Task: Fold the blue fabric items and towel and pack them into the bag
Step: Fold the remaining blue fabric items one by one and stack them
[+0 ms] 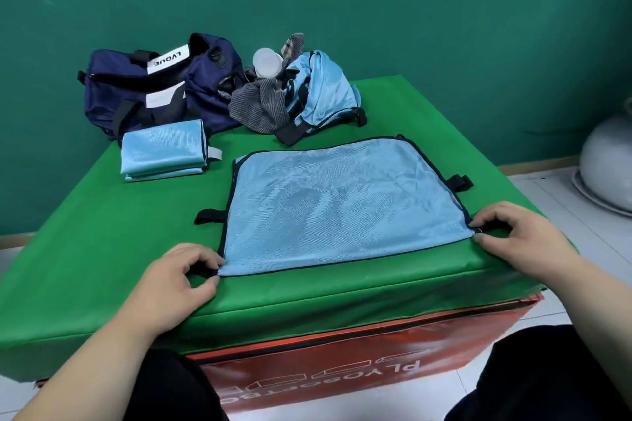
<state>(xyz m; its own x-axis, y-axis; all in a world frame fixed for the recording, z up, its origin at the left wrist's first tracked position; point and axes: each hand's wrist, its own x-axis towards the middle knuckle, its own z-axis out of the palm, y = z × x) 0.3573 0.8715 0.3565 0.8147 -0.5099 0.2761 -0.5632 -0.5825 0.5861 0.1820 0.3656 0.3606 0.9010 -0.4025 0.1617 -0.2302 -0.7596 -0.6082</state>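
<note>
With left hand [178, 280] and right hand [519, 243] fingers [487, 217] I am pinching the near corners of the blue fabric [342, 208], flat on the bench [102, 249], aiming to carry both evenly to the far edge.

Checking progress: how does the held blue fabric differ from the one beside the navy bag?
Spread fabric lies flat and wide; folded fabric is a compact stack. Left hand and right hand pinch the spread fabric's near corners; the folded fabric lies untouched. Both are light blue.
</note>
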